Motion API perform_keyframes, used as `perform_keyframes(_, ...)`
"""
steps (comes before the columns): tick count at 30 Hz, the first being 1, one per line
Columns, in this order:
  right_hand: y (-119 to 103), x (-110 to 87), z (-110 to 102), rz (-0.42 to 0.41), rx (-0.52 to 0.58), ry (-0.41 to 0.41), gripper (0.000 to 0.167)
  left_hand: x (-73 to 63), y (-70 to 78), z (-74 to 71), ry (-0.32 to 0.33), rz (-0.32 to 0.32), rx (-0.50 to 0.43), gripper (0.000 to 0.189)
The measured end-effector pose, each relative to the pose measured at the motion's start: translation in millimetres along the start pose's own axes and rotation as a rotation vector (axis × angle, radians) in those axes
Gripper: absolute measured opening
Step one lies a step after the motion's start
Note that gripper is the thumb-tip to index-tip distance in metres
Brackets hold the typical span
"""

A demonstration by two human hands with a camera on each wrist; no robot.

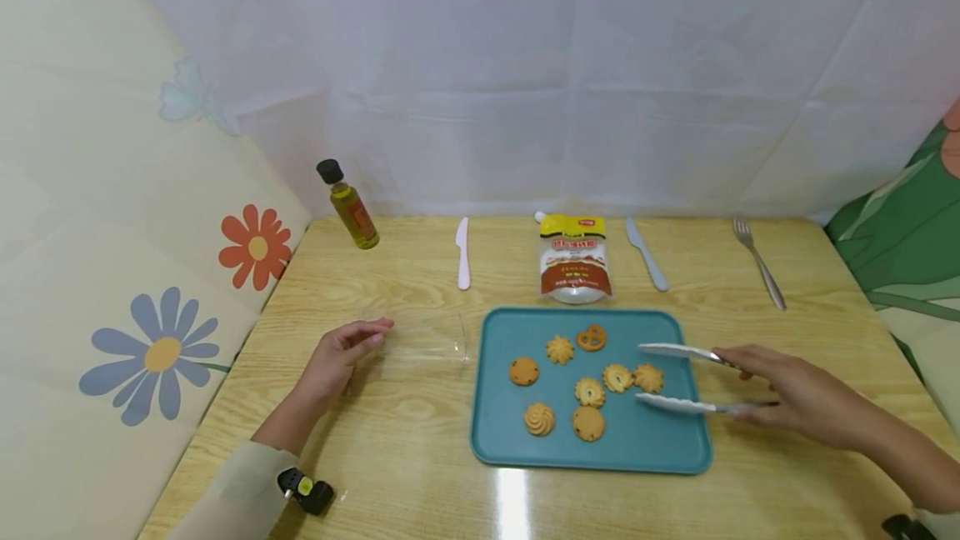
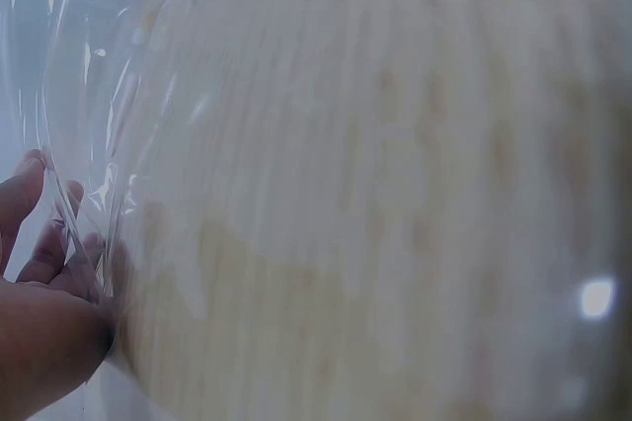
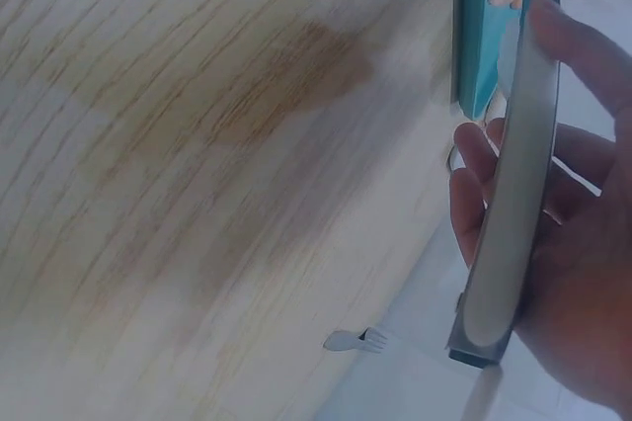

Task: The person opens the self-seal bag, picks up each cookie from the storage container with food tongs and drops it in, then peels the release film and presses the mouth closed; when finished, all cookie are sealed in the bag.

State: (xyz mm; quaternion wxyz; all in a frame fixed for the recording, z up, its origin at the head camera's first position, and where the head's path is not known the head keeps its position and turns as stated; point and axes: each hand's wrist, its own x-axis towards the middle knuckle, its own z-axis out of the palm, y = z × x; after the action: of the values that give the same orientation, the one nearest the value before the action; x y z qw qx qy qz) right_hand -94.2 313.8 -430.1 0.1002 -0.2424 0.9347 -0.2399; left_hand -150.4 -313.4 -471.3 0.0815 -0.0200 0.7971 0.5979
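Note:
My left hand pinches the edge of a clear plastic bag left of the tray. In the left wrist view the film of the bag curves past the thumb and fingers. My right hand grips metal tongs by their arms. The white scalloped tips of the tongs are spread over the right part of the blue tray. Near those tips lies a star-shaped cookie. Also on the tray are several other cookies and a pretzel.
Behind the tray stands a yellow, white and brown spouted pouch. A pink knife and a grey-blue knife lie on either side of it. An oil bottle stands at the back left, and a fork lies at the back right.

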Motion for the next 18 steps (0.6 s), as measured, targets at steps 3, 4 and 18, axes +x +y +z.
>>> perform_keyframes(3,0.4,1.3,0.0,0.021,-0.004,-0.031,0.080,1.0,-1.2,-0.1,-0.005,0.002,0.002,0.038)
perform_keyframes(4,0.7,1.7,0.2,0.026,-0.005,-0.038,0.080,1.1,-1.6,0.2,0.000,0.003,-0.003,0.038)
perform_keyframes(18,2.9,4.5,0.9,0.009,-0.033,-0.047,0.068,-1.2,-2.3,0.7,0.000,0.046,-0.004,0.038)
